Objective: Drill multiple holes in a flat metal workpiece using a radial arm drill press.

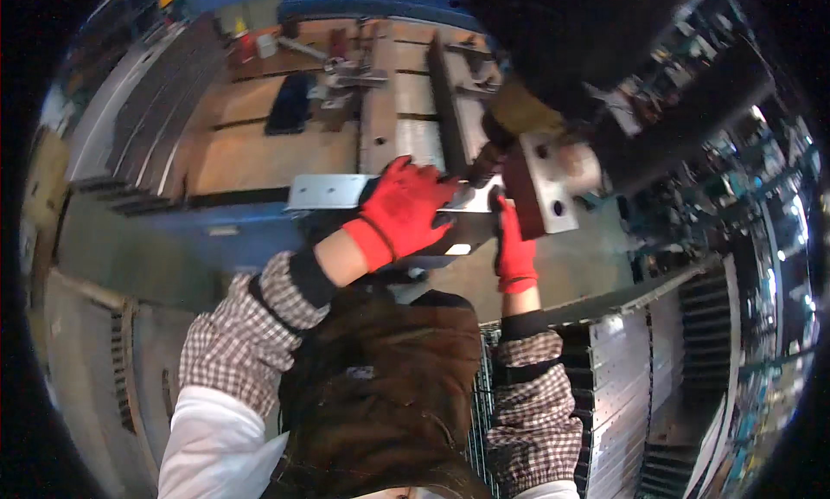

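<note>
A long flat grey metal plate [328,191] with small holes lies across the front edge of a blue workbench [251,227]. My left hand [405,207], in a red glove, is closed over the plate's middle. My right hand [512,239], also red-gloved, grips the plate's right end from below. Just beyond my right hand, another person's tan-gloved hand [523,111] holds a thick metal block [546,183] with two holes against the plate's right end. That person's dark torso fills the upper right.
The benchtop [259,153] is brown board with metal strips, a dark flat pad [288,104] and loose clamps and fittings [346,71] at the back. Stacks of grey metal plates [622,387] stand at lower right. More long strips [164,101] lean at the left.
</note>
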Demonstrator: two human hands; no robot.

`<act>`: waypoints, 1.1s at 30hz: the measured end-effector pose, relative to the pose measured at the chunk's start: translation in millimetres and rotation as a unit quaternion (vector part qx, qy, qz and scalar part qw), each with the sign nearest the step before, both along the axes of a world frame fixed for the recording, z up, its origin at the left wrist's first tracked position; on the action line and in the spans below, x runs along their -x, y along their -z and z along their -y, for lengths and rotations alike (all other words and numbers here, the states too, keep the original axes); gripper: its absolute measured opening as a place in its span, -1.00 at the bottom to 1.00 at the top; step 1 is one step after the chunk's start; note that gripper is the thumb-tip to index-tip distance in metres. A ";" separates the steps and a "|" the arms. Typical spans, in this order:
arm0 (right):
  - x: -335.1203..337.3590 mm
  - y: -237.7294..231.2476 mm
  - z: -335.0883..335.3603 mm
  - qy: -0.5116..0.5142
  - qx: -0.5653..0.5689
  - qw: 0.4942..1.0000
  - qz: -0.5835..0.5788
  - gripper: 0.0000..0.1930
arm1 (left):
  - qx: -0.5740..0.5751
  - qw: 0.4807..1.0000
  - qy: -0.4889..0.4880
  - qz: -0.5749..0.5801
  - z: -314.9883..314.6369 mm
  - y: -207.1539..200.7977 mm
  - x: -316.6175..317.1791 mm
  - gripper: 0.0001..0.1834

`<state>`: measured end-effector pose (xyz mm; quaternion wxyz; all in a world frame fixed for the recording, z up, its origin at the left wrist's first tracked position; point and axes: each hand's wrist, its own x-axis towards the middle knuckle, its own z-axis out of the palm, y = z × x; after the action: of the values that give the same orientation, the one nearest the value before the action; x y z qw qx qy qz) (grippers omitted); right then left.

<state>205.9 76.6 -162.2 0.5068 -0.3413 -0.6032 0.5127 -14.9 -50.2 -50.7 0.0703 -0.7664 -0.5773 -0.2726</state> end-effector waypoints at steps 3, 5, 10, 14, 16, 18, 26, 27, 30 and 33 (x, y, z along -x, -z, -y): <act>7.5 -19.3 11.7 0.048 0.017 0.999 0.017 -0.45 | -0.014 1.000 -0.019 0.002 -2.6 13.8 -1.0 -0.31; 13.7 -31.4 20.4 0.095 0.005 0.994 0.054 -0.37 | -0.017 0.999 -0.023 0.016 0.4 9.1 -6.9 -0.35; 26.0 -50.2 22.7 0.149 -0.030 0.984 0.092 -0.30 | 0.001 0.999 -0.047 0.009 -2.8 7.9 -5.8 -0.42; 23.2 -55.8 27.0 0.170 -0.062 0.979 0.096 -0.33 | -0.024 0.999 -0.046 -0.009 -3.3 10.5 -7.7 -0.32; 25.0 -55.5 28.8 0.172 -0.067 0.979 0.089 -0.34 | -0.048 0.998 -0.038 -0.014 -0.3 11.5 -5.6 -0.26; 24.1 -55.5 30.3 0.164 -0.053 0.982 0.081 -0.35 | -0.067 0.997 -0.030 -0.015 -0.1 11.5 -6.0 -0.26; 27.4 -47.4 26.2 0.158 -0.036 0.984 0.079 -0.27 | -0.014 0.999 -0.042 0.001 -2.8 11.6 -3.8 -0.38; 23.0 -42.4 19.4 0.168 -0.068 0.980 0.083 -0.26 | -0.012 0.999 -0.035 0.004 -2.8 5.4 -9.2 -0.38; 23.8 -34.8 18.2 0.124 -0.006 0.992 0.024 -0.23 | -0.005 0.999 -0.038 0.009 4.4 -5.1 -10.3 -0.36; 14.8 -24.1 8.9 0.101 -0.039 0.988 0.110 -0.20 | -0.020 0.999 -0.034 -0.004 4.6 -1.6 -5.7 -0.31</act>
<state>191.0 67.7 -138.1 0.4992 -0.4348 -0.6374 0.3943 -9.2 -54.8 -49.1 0.0972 -0.7461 -0.5971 -0.2782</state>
